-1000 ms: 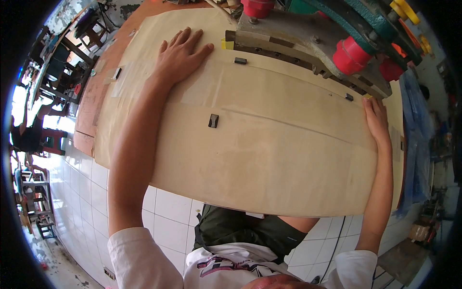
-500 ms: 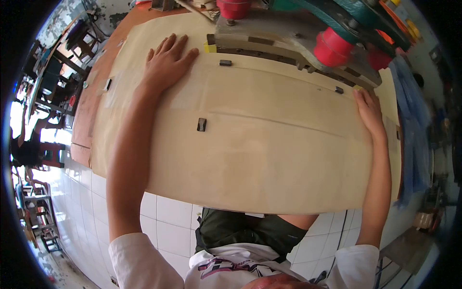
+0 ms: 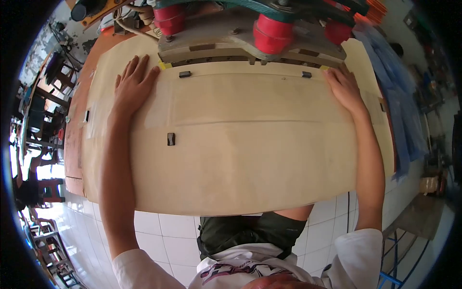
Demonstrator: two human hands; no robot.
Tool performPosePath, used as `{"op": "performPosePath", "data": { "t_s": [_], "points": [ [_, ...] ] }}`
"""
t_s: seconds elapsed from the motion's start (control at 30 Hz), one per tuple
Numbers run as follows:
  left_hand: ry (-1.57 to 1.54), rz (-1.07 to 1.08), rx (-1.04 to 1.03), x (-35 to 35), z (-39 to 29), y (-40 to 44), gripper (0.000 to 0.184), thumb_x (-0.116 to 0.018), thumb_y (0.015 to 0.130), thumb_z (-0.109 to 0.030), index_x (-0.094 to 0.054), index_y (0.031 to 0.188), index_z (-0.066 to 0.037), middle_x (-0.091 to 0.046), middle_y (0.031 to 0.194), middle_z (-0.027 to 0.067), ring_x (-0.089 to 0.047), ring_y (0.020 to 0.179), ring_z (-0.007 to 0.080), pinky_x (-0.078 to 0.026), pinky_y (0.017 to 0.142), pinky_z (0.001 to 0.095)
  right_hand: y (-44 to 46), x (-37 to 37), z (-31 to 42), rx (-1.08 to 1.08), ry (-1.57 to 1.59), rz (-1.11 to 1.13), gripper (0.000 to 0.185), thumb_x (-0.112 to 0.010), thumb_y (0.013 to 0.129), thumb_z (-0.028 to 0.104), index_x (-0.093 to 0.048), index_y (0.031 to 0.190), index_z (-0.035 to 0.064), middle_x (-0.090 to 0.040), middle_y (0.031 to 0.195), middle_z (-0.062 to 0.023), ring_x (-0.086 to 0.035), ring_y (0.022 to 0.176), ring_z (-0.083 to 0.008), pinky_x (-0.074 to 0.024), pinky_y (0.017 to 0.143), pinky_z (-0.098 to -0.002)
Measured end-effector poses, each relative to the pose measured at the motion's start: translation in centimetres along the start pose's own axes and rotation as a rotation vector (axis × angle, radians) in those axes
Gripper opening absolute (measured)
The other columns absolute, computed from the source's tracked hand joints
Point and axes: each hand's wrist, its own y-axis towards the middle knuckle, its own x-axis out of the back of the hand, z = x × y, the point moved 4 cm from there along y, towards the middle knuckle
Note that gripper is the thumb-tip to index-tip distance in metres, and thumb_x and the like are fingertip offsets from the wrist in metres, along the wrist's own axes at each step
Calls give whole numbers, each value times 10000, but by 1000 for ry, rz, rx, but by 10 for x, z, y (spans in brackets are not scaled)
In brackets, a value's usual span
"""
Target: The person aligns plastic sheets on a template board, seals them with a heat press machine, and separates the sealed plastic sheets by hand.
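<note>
My left hand (image 3: 134, 86) lies flat on a large tan sheet (image 3: 231, 168), fingers stretched out. It rests left of a machine's heavy metal plate (image 3: 216, 45), near a yellow piece (image 3: 165, 64) at the plate's left corner. My right hand (image 3: 345, 89) also lies on the sheet, fingers extended. Its fingertips are by another yellow piece (image 3: 325, 67) at the plate's right corner. Between the hands, two small dark blocks, a left one (image 3: 185, 74) and a right one (image 3: 306, 74), sit along the sheet's upper part. Neither hand visibly holds anything.
The machine has red cylindrical mounts (image 3: 273, 33) and a green frame (image 3: 226, 6) above the plate. Another dark block (image 3: 171, 139) lies on the sheet. A brown tabletop (image 3: 73, 156) shows at the left. Blue plastic sheeting (image 3: 402, 106) hangs at the right.
The camera view has turned, so the machine and blocks appear farther left. Both hands remain on the sheet, at about the same places beside the plate.
</note>
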Motion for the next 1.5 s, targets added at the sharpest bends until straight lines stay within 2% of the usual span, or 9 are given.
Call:
{"op": "performPosePath", "data": {
  "t_s": [0.23,0.53,0.83,1.4,1.47,1.5],
  "points": [
    [-42,9,20,3,-2,-1,704,-395,928,-630,-391,1478,-190,-298,1560,112,-224,1461,255,-134,1166,521,0,-1,3,-8,-47,-35,648,-322,981,575,-398,1470,156,-225,1587,-116,-162,1479,-274,-109,1174,-515],
    [-47,12,19,4,-2,0,711,-392,926,-639,-387,1480,-193,-298,1559,113,-225,1461,256,-136,1166,522,-1,0,5,-39,-74,-39,651,-310,981,580,-372,1484,171,-210,1590,-119,-158,1478,-278,-108,1177,-511],
    [-46,23,30,6,-3,-2,713,-387,926,-643,-384,1481,-196,-294,1561,107,-222,1462,253,-139,1167,518,3,-2,2,-9,-78,-46,666,-300,977,599,-376,1480,170,-217,1584,-136,-177,1471,-305,-122,1168,-542],
    [-35,23,28,7,-3,-3,714,-385,925,-646,-380,1484,-202,-287,1565,102,-224,1461,250,-139,1167,517,3,-2,1,-27,-104,-32,671,-290,980,590,-369,1483,153,-220,1587,-119,-174,1474,-288,-127,1167,-542],
    [-37,69,45,12,-10,-5,693,-382,959,-575,-350,1494,-134,-239,1586,96,-189,1473,250,-93,1180,484,3,-3,1,-22,-103,-22,670,-290,981,587,-367,1484,152,-220,1588,-118,-172,1474,-287,-125,1168,-541],
    [-37,69,46,12,-10,-6,693,-382,959,-575,-350,1494,-134,-239,1586,96,-189,1473,250,-93,1180,484,2,-2,2,-24,-99,-29,670,-291,981,587,-367,1483,150,-220,1587,-120,-174,1474,-289,-126,1168,-541]
  ]
}}
